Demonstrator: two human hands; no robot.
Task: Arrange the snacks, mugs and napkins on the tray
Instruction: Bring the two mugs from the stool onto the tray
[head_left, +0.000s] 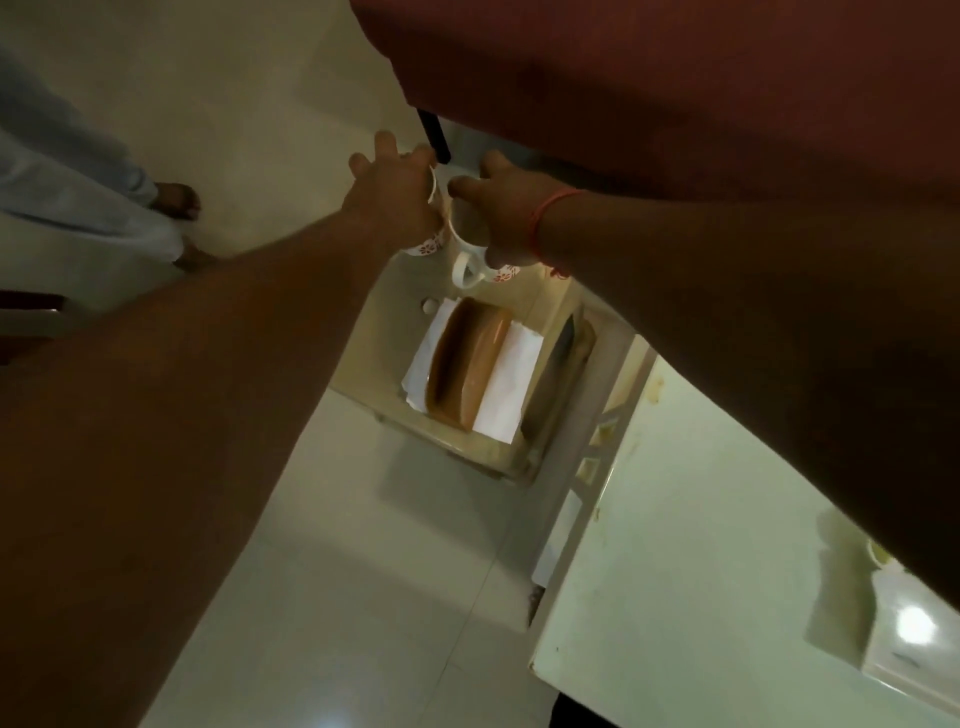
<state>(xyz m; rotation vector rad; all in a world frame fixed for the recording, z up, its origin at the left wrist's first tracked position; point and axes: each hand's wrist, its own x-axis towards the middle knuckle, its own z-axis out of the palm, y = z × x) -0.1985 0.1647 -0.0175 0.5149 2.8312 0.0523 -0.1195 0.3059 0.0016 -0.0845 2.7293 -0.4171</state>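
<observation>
A beige tray (384, 364) sits low in the middle of the view. On it a brown snack packet (467, 358) lies across white napkins (511, 384). At the tray's far end stand two white mugs with red flower prints. My left hand (395, 192) grips the left mug (423, 244) from above. My right hand (511, 213), with an orange band at the wrist, grips the right mug (467, 234) by its rim; its handle points toward me. The two mugs touch.
A red-covered table or seat (649, 78) with a black leg (434, 135) stands just beyond the tray. A pale green table (701, 545) fills the lower right. Another person's feet (179, 200) stand on the tiled floor at left.
</observation>
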